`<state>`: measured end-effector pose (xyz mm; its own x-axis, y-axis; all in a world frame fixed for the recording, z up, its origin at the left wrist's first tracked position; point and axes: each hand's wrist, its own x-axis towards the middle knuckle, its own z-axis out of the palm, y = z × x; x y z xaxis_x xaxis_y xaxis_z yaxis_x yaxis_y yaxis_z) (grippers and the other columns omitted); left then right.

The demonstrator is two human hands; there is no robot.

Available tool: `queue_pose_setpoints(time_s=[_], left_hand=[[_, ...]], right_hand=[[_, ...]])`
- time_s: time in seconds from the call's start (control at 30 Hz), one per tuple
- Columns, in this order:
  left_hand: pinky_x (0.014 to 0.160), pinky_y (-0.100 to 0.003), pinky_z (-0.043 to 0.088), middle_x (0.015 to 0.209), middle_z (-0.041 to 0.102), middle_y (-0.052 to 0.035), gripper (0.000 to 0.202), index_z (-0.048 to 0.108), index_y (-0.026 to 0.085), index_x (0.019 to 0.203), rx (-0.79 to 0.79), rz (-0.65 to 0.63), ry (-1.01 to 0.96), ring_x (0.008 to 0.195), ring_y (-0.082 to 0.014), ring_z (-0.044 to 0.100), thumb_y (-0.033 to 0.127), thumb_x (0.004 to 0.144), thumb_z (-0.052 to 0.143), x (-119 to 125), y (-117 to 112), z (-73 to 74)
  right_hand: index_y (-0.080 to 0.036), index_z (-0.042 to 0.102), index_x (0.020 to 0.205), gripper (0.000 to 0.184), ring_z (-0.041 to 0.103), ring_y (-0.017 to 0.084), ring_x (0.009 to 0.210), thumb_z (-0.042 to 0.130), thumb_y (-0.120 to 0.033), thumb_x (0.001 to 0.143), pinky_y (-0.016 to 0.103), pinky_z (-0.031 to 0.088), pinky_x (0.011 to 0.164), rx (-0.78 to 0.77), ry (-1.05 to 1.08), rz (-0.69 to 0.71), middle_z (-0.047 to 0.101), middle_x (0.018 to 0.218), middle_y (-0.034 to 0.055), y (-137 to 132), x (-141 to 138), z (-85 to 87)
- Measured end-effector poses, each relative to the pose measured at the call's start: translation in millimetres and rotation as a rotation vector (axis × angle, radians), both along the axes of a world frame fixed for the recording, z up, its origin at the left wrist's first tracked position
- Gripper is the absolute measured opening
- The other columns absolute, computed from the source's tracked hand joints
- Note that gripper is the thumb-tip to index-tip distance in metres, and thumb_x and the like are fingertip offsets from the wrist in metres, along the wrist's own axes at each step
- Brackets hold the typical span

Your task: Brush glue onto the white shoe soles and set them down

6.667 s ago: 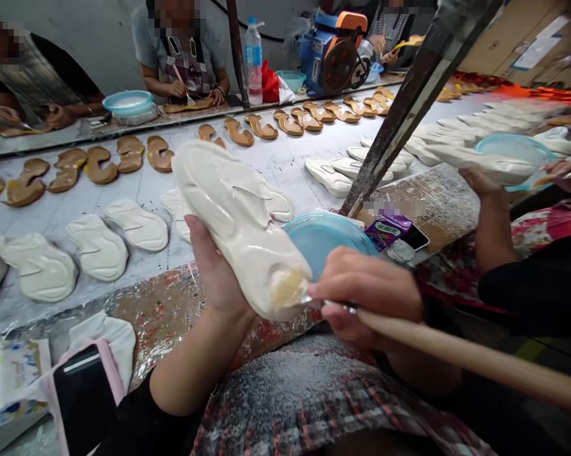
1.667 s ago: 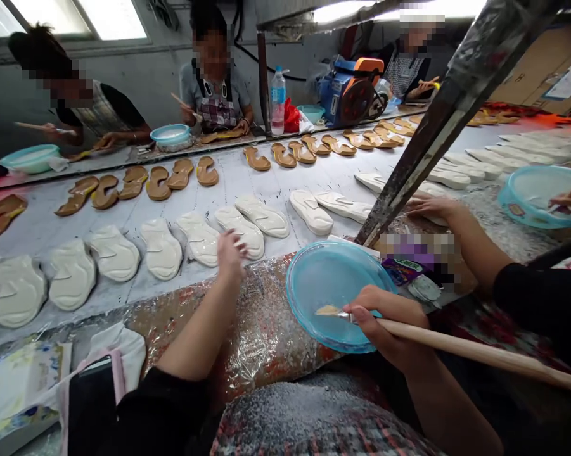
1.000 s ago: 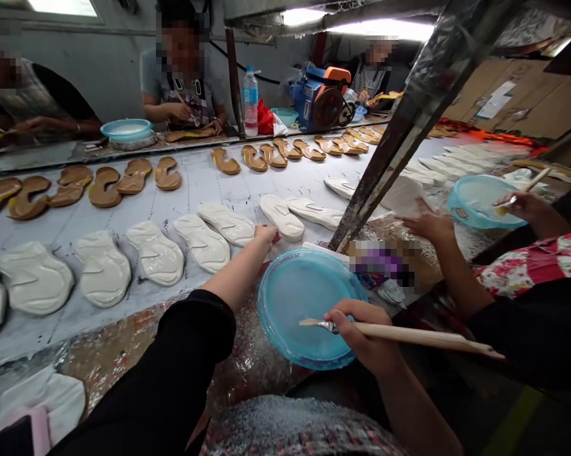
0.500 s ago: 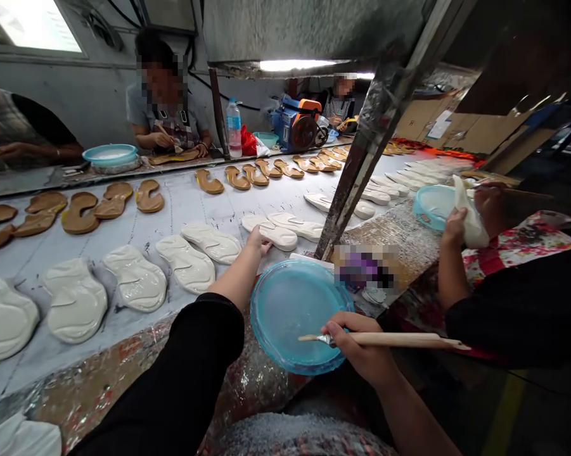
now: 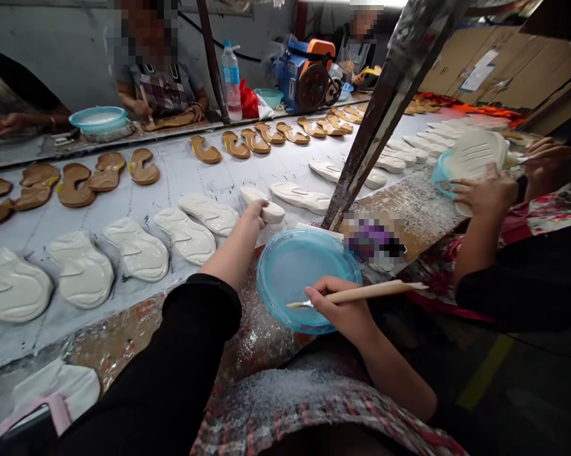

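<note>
My left hand (image 5: 254,212) reaches out over the belt, its fingers closed on the near end of a white shoe sole (image 5: 270,210) that lies in the near row. My right hand (image 5: 343,311) grips a wooden-handled brush (image 5: 375,291). The brush's bristle tip rests inside a shallow blue bowl (image 5: 285,253), which stands on the foil-covered table edge in front of me.
White soles (image 5: 137,250) lie in a near row on the grey belt (image 5: 180,174), brown soles (image 5: 107,171) in a far row. A slanted metal post (image 5: 375,120) rises right of the bowl. A co-worker's hand (image 5: 487,190) at right holds a white sole. People work opposite.
My left hand went from touching the white sole to closing on its end. The brush tip stayed in the blue bowl. The co-worker at right raised a sole.
</note>
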<state>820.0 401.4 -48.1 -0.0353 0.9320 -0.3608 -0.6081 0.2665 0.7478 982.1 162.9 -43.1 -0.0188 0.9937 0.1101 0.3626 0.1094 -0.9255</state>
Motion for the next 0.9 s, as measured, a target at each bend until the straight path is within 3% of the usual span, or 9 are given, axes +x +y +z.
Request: queue_pose_setpoints(time_s=[0.1, 0.17, 0.2, 0.27, 0.33, 0.5, 0.67, 0.77, 0.9], left_hand=[[0.098, -0.046, 0.056, 0.128, 0.065, -0.0100, 0.031, 0.063, 0.015, 0.126, -0.040, -0.018, -0.065, 0.115, -0.0263, 0.065, 0.032, 0.100, 0.059, -17, -23, 40.2], [0.102, -0.041, 0.054, 0.119, 0.071, -0.0098, 0.030, 0.064, 0.015, 0.126, 0.041, -0.020, -0.116, 0.117, -0.0248, 0.066, 0.022, 0.101, 0.049, -35, -53, 65.5], [0.102, -0.043, 0.054, 0.118, 0.072, -0.0093, 0.031, 0.065, 0.017, 0.125, 0.092, -0.036, -0.140, 0.118, -0.0269, 0.066, 0.025, 0.099, 0.050, -45, -72, 75.0], [0.099, -0.060, 0.054, 0.126, 0.070, -0.0141, 0.055, 0.064, 0.020, 0.132, 0.240, -0.114, -0.168, 0.119, -0.0404, 0.065, 0.058, 0.094, 0.051, -67, -113, 85.1], [0.093, -0.061, 0.057, 0.128, 0.068, -0.0198, 0.075, 0.064, 0.019, 0.134, 0.252, -0.212, -0.128, 0.113, -0.0433, 0.068, 0.076, 0.089, 0.047, -85, -152, 83.8], [0.084, -0.053, 0.064, 0.104, 0.073, -0.0197, 0.085, 0.071, 0.017, 0.121, 0.162, -0.091, -0.018, 0.102, -0.0399, 0.073, 0.087, 0.083, 0.041, -87, -211, 60.5], [0.097, -0.054, 0.060, 0.107, 0.075, -0.0169, 0.088, 0.072, 0.019, 0.115, 0.174, -0.233, -0.099, 0.128, -0.0446, 0.061, 0.093, 0.070, 0.056, -58, -237, 58.7], [0.108, -0.054, 0.053, 0.117, 0.075, -0.0157, 0.090, 0.069, 0.017, 0.124, 0.201, -0.320, -0.152, 0.138, -0.0435, 0.053, 0.091, 0.073, 0.057, -50, -250, 63.9], [0.111, -0.050, 0.052, 0.125, 0.074, -0.0091, 0.067, 0.070, 0.021, 0.125, 0.285, -0.141, -0.108, 0.141, -0.0394, 0.050, 0.074, 0.085, 0.062, -52, -260, 63.6]], right_hand=[[-0.020, 0.055, 0.061, 0.041, 0.047, 0.012, 0.052, 0.061, -0.046, 0.091, 0.026, 0.038, 0.051, -0.009, -0.047, -0.009, 0.053, 0.055, -0.0019, 2, -7, -2.7], [-0.020, 0.053, 0.057, 0.039, 0.044, 0.011, 0.050, 0.063, -0.041, 0.088, 0.026, 0.034, 0.049, -0.010, -0.090, 0.001, 0.049, 0.052, -0.0028, 4, -12, -5.4], [-0.020, 0.052, 0.055, 0.038, 0.042, 0.011, 0.049, 0.066, -0.039, 0.085, 0.027, 0.030, 0.048, -0.010, -0.110, 0.011, 0.047, 0.049, -0.0034, 5, -14, -6.3], [-0.020, 0.050, 0.052, 0.039, 0.039, 0.010, 0.047, 0.069, -0.035, 0.082, 0.027, 0.026, 0.047, -0.001, -0.135, 0.023, 0.043, 0.046, -0.0043, 4, -16, -5.9], [-0.020, 0.050, 0.053, 0.040, 0.041, 0.011, 0.048, 0.067, -0.036, 0.086, 0.026, 0.029, 0.047, 0.028, -0.126, 0.022, 0.043, 0.048, -0.0039, 0, -16, -1.7], [-0.020, 0.057, 0.061, 0.042, 0.050, 0.011, 0.049, 0.059, -0.042, 0.097, 0.025, 0.042, 0.047, 0.135, 0.020, 0.114, 0.054, 0.055, -0.0015, -13, -6, 27.9], [-0.021, 0.074, 0.097, 0.014, 0.066, 0.016, 0.068, 0.067, -0.033, 0.096, 0.031, 0.054, 0.060, 0.533, 0.179, 0.306, 0.071, 0.079, 0.0025, -12, -9, 80.1], [-0.014, 0.072, 0.103, 0.014, 0.068, 0.016, 0.070, 0.069, -0.025, 0.096, 0.033, 0.057, 0.065, 0.840, 0.037, 0.415, 0.073, 0.080, 0.0053, -9, -20, 105.3], [-0.015, 0.071, 0.096, 0.011, 0.068, 0.015, 0.068, 0.066, -0.024, 0.098, 0.033, 0.056, 0.065, 0.984, -0.123, 0.411, 0.073, 0.076, 0.0052, -4, -32, 124.1]])
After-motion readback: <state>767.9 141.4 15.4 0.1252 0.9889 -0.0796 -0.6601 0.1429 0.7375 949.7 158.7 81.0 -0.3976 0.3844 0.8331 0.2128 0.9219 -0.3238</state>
